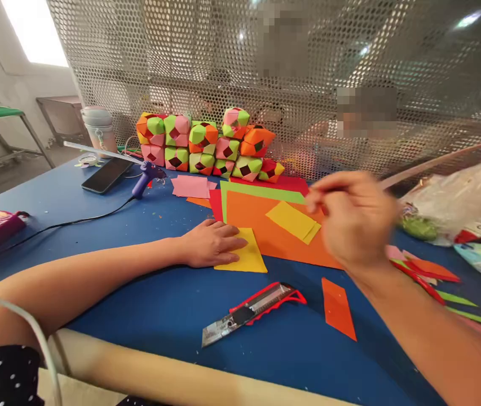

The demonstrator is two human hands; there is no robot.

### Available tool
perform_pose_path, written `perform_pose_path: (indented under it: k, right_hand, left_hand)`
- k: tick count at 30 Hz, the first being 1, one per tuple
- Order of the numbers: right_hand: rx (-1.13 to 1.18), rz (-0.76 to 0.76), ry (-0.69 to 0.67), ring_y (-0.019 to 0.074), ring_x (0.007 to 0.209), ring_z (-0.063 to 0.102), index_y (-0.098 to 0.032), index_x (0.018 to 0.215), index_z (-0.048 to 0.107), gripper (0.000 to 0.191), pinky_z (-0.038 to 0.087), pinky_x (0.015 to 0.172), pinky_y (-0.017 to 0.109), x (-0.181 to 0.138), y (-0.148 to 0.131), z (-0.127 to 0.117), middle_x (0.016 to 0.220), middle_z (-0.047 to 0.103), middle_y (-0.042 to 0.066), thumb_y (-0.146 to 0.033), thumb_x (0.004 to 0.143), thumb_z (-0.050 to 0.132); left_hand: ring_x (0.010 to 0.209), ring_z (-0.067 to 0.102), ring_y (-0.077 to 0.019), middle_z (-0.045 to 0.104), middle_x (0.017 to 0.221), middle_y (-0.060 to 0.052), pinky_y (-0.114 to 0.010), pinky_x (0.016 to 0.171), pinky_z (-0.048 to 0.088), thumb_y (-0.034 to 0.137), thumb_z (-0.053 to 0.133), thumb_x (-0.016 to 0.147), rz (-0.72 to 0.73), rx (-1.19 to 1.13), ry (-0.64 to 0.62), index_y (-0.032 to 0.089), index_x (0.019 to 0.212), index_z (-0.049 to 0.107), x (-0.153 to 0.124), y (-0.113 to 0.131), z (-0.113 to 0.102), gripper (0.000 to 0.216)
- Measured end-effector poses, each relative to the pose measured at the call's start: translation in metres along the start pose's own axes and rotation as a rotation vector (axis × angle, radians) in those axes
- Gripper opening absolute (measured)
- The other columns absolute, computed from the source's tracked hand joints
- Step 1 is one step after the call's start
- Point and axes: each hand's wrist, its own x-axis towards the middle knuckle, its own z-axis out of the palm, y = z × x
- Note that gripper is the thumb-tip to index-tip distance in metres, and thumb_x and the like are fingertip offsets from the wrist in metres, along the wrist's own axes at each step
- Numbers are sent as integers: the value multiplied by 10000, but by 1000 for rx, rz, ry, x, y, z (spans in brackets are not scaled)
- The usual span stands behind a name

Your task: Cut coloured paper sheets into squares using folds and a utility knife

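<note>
My left hand (212, 242) lies flat with fingers stretched out, pressing on a yellow paper square (246, 258) on the blue table (159, 304). My right hand (352, 217) is raised above the orange sheet (278, 237), blurred by motion, fingers curled in a pinch around something thin that I cannot make out. A smaller yellow paper piece (293, 221) rests on the orange sheet. A red-handled utility knife (251, 307) lies on the table in front of both hands. An orange paper strip (339, 309) lies beside it.
Several coloured origami cubes (206, 144) are stacked at the back against a perforated metal screen (265, 67). A purple glue gun (147, 175), a phone (107, 175) and a bottle (98, 127) stand at the back left. Plastic bags and paper scraps (455, 208) fill the right side.
</note>
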Motion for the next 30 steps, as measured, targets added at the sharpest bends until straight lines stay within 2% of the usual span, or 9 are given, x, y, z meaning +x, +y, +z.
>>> perform_pose_path:
  k: [3,6,9,11,13,17,20,26,30]
  right_hand:
    - [-54,139,-245,119,533,522,-185,831,619,220,445,518,262,-5,22,14,600,534,-22,-265,926,438]
    - [-142,208,-525,191,783,641,-190,1012,637,290,528,725,362,-8,41,23,867,673,56,-396,915,458]
    - [-219,224,-714,293,1157,574,-227,1191,617,487,459,984,469,-11,48,23,1255,622,101,-471,774,676]
    - [-282,223,-873,332,1263,495,-243,1296,571,650,410,1045,507,-12,47,21,1354,558,108,-464,709,744]
    - [-293,245,-949,336,1251,495,-229,1343,541,709,410,1039,505,-12,44,20,1340,554,120,-410,692,756]
    - [-183,378,-903,252,896,631,-168,1319,555,698,516,803,393,-12,45,26,1022,660,95,-275,659,756]
    - [-107,429,-830,178,709,607,-130,1246,584,568,505,648,314,-14,51,33,804,635,27,-207,694,690]
    - [67,408,-572,159,837,624,-164,1109,615,374,533,776,318,-16,53,43,893,641,34,-271,752,642]
    - [68,385,-450,186,955,638,-171,1142,579,394,543,853,358,-9,52,41,1047,659,90,-399,821,588]
  left_hand:
    - [1149,544,-286,491,1385,-166,-434,973,392,439,362,1000,-17,-60,30,177,1396,444,0,-2,0,482]
    - [1205,525,-299,466,1400,-192,-459,1000,398,382,354,1003,-33,-146,73,142,1401,414,0,-4,0,468]
    - [1210,532,-277,481,1376,-181,-435,1003,425,328,353,996,-49,-270,153,157,1388,413,-1,-6,-2,432]
    - [1228,523,-255,487,1362,-174,-402,1021,430,286,364,981,-68,-365,218,154,1370,423,0,-7,-2,415]
    - [1237,518,-241,495,1352,-169,-386,1039,426,245,382,955,-116,-432,278,147,1344,441,1,-9,-1,405]
    - [1140,583,-221,561,1273,-137,-381,995,462,226,426,905,-272,-526,359,169,1273,496,3,-14,1,378]
    - [1057,626,-215,610,1191,-119,-364,925,500,251,470,874,-369,-613,355,172,1237,525,3,-14,-1,375]
    - [1052,613,-231,626,1200,-100,-363,901,489,331,580,826,-473,-695,358,185,1261,532,2,-14,-4,461]
    - [864,615,-182,645,1071,-69,-305,752,488,282,634,754,-549,-909,471,170,1188,576,5,-22,-1,452]
